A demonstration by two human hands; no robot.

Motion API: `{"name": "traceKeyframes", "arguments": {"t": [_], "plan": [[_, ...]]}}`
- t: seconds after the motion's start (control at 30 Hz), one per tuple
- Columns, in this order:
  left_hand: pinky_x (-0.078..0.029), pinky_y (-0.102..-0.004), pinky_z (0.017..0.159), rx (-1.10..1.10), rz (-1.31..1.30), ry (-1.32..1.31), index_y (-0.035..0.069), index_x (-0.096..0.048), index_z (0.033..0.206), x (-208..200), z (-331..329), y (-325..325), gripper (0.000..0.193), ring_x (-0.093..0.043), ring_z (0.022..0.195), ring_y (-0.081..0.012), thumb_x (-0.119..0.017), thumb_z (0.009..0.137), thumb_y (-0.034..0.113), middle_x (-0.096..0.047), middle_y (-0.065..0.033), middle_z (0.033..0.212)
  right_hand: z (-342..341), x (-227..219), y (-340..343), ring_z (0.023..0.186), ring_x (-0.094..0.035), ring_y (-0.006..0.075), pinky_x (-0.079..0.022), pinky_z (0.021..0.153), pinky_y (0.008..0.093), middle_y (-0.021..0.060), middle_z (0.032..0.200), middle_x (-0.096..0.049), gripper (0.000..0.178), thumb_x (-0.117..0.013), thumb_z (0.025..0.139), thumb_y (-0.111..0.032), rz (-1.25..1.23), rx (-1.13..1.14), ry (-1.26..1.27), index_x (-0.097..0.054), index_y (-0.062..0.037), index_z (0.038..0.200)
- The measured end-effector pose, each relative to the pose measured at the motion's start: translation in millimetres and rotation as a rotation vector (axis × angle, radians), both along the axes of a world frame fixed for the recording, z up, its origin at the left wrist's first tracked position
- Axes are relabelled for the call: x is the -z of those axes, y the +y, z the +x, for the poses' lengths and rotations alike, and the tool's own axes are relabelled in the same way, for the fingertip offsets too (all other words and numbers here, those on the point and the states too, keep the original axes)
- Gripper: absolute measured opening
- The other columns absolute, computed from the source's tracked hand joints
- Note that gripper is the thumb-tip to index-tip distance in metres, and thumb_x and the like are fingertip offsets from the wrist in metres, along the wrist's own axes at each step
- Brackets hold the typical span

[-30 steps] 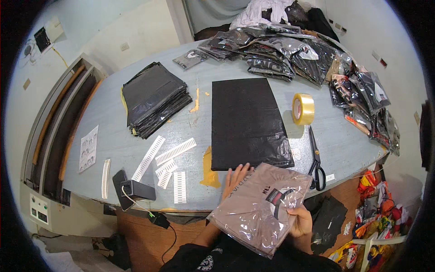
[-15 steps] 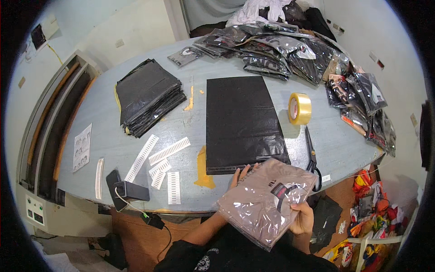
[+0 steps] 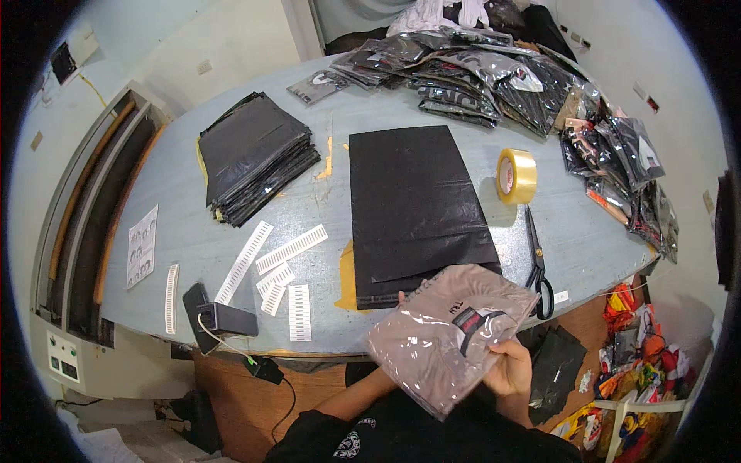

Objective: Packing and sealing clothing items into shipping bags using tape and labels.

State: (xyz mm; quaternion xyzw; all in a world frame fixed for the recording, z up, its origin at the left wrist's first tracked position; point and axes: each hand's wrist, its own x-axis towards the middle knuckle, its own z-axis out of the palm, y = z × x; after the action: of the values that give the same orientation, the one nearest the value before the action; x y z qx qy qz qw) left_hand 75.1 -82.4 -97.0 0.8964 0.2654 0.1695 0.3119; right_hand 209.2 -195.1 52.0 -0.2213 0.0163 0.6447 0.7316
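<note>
Garment of folded taupe cloth in clear plastic [image 3: 448, 339] is already sleeved but held outside the flat black plastic bag [image 3: 413, 204], overlapping its near end; that bag looks unfilled from where I stand. The right hand [image 3: 511, 372], angled upward, pinches the garment's right edge, thumb on top; the left hand [image 3: 400, 296] reaches behind, fingers mostly hidden, their state untellable.

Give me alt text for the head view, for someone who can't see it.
A person's right hand holds a folded taupe garment in clear plastic over the near edge of a table, by a flat black plastic bag. Around lie stacked black bags, white label strips, tape, scissors and heaped packaged clothes.
</note>
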Motion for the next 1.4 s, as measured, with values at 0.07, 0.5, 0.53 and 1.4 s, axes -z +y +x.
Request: {"name": "traceKeyframes", "arguments": {"t": [0.07,0.5,0.53,1.4], "plan": [[-0.025,-0.0440,0.103,0.005,-0.085,-0.018,0.010,-0.040,0.129,6,-1,3,0.056,-0.036,0.122,-0.0262,-0.051,0.082,0.038,-0.040,-0.0143,0.130,-5,14,6,0.105,-0.053,0.0315,-0.042,0.093,0.0462,0.0186,0.113,-0.053,0.046,-0.042,0.074,0.009,0.012,0.049,-0.024,-0.041,0.0030,0.120],[-0.030,-0.0494,0.099,-0.073,0.367,0.008,0.012,-0.043,0.125,-37,-5,-15,0.050,-0.041,0.118,-0.0321,-0.051,0.081,0.033,-0.046,-0.0140,0.124,-18,33,27,0.113,-0.048,0.0274,-0.033,0.099,0.0454,0.0133,0.117,-0.053,0.034,-0.046,0.082,-0.003,0.031,-0.077,-0.044,-0.046,-0.0007,0.116],[-0.030,-0.0499,0.098,-0.058,0.439,0.071,0.012,-0.043,0.125,-35,-8,-17,0.050,-0.042,0.118,-0.0319,-0.051,0.081,0.033,-0.046,-0.0139,0.125,-11,30,21,0.112,-0.050,0.0265,-0.038,0.097,0.0453,0.0143,0.118,-0.053,0.034,-0.048,0.085,-0.007,-0.014,-0.153,-0.177,-0.044,0.0012,0.118],[-0.019,-0.0698,0.093,-0.214,0.415,0.337,0.014,-0.034,0.136,-88,-8,-41,0.062,-0.023,0.130,-0.0362,-0.043,0.087,0.051,-0.028,-0.0037,0.143,14,73,172,0.109,-0.049,0.0249,-0.036,0.100,0.0444,0.0172,0.117,-0.052,0.026,-0.051,0.085,-0.008,-0.359,0.131,0.148,-0.047,0.0007,0.109]]}}
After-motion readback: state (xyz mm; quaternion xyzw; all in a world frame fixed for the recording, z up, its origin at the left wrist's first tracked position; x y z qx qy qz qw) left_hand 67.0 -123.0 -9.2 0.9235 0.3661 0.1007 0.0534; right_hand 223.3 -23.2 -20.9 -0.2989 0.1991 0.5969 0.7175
